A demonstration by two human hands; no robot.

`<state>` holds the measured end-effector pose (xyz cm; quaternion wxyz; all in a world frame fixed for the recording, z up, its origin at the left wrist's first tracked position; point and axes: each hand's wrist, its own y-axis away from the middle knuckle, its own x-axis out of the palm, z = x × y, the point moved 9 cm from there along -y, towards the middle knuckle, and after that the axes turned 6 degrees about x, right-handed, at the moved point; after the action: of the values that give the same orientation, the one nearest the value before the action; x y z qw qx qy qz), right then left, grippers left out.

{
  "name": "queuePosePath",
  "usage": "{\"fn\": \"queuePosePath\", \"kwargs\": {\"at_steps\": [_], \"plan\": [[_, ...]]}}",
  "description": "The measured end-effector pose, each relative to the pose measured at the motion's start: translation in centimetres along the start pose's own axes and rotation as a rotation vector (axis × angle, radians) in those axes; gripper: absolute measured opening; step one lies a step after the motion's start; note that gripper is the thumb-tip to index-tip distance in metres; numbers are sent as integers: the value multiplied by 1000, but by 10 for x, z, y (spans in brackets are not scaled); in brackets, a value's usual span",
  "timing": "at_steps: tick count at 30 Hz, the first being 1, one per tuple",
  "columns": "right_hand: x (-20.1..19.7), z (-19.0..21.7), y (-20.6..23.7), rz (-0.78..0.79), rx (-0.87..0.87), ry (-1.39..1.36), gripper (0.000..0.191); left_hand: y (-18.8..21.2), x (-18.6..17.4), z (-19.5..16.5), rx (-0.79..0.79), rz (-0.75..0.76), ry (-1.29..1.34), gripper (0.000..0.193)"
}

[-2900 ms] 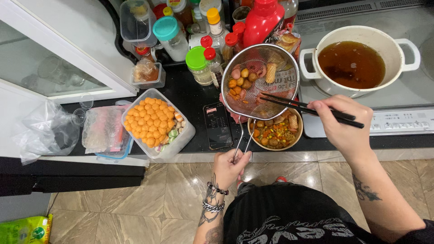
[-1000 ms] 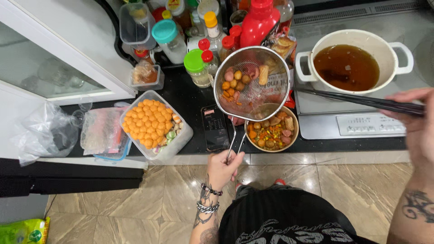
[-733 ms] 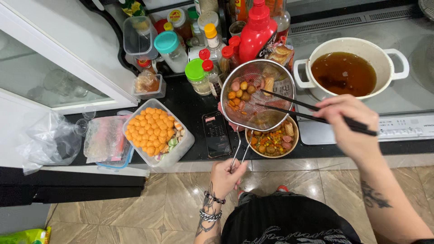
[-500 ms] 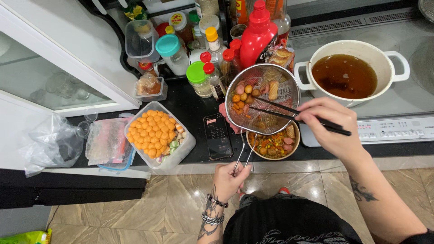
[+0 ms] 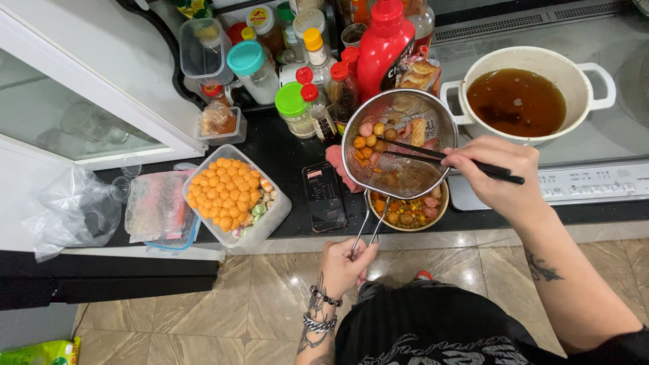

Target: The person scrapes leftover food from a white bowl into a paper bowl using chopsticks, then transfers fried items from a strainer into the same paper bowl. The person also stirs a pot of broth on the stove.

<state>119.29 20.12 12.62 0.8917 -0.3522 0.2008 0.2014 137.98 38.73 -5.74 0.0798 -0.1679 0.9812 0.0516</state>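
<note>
The wire strainer (image 5: 399,142) hangs over the black counter (image 5: 297,155), tilted above a small bowl (image 5: 407,211) of mixed cooked pieces. In its mesh lie orange balls, sausage pieces and a ridged pale piece. My left hand (image 5: 345,265) is clenched around the end of the strainer's wire handle, near the counter edge. My right hand (image 5: 499,177) pinches a pair of dark chopsticks (image 5: 446,157); their tips reach into the strainer among the food, though I cannot tell whether they touch any piece. Just right of the strainer stands a white pot (image 5: 534,94) of brown broth. Behind it are a red squeeze bottle (image 5: 382,47) and smaller seasoning jars. A phone (image 5: 324,196) lies flat to the left of the bowl. Further left, a clear tub (image 5: 236,196) holds orange balls.
</note>
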Motion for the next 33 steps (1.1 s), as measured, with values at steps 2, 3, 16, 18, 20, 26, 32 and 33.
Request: {"fn": "queuePosePath", "kwargs": {"at_steps": [2, 3, 16, 18, 20, 26, 32, 33], "plan": [[-1, 0, 3, -11, -28, -8, 3, 0, 1, 0, -19, 10, 24, 36], [-2, -1, 5, -17, -42, -11, 2, 0, 1, 0, -27, 16, 35, 36], [-7, 10, -12, 35, -53, -2, 6, 2, 0, 1, -15, 15, 65, 35], [-5, 26, -12, 102, -162, 44, 5, 4, 0, 5, -58, 7, 69, 34], [-4, 32, -11, 175, -155, 30, 8, 5, 1, 3, -39, 7, 58, 34], [-13, 44, -10, 178, -162, 31, 8, 7, -4, 4, -36, -23, 71, 36], [1, 46, -14, 220, -180, -7, 11, 8, -6, 4, -37, -27, 80, 34], [5, 45, -14, 241, -181, -9, 13, 8, -7, 3, -32, -29, 81, 34]]}}
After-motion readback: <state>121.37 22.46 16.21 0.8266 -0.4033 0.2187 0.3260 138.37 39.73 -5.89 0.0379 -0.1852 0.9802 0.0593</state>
